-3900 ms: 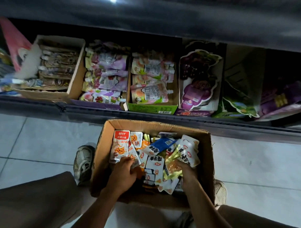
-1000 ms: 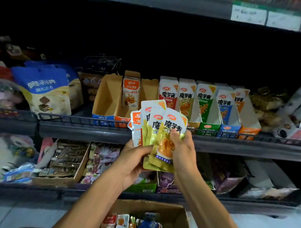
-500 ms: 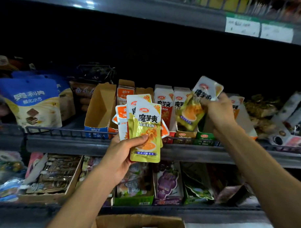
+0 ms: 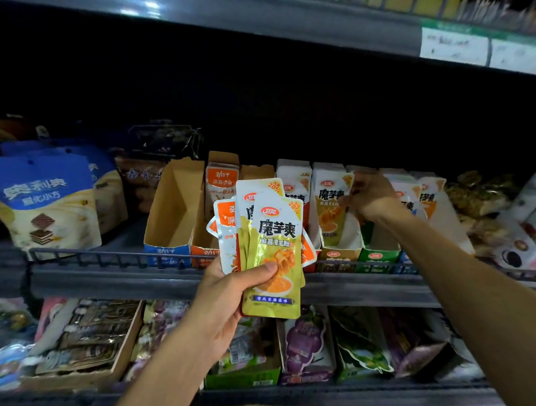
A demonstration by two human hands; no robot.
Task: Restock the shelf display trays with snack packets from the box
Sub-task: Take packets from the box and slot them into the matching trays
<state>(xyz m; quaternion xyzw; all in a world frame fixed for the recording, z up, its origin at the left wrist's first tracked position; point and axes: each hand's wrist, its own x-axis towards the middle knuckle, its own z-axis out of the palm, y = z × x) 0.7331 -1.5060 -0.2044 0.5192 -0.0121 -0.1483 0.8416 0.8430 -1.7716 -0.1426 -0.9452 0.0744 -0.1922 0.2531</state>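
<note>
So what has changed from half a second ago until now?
The right hand has moved down to the display trays, and the yellow packet it held is no longer visible in it. The left hand still holds its fan of packets before the shelf.

Wide dark gap above the row of upright cardboard display trays [image 4: 336, 211] and below the grey upper shelf edge [image 4: 267, 23]: free room to reach in from the top. Low black wire rail [image 4: 107, 256] along the middle shelf front blocks low entry. Empty brown cardboard tray with blue base [image 4: 175, 208] at left stands open on top. Right hand [image 4: 373, 200] fills the gap over the green-based tray [image 4: 380, 252]. Fanned yellow foil snack packets [image 4: 274, 251] in the left hand [image 4: 227, 298] screen the orange-based trays. Blue-and-cream biscuit bags [image 4: 45, 201] crowd the far left.
</note>
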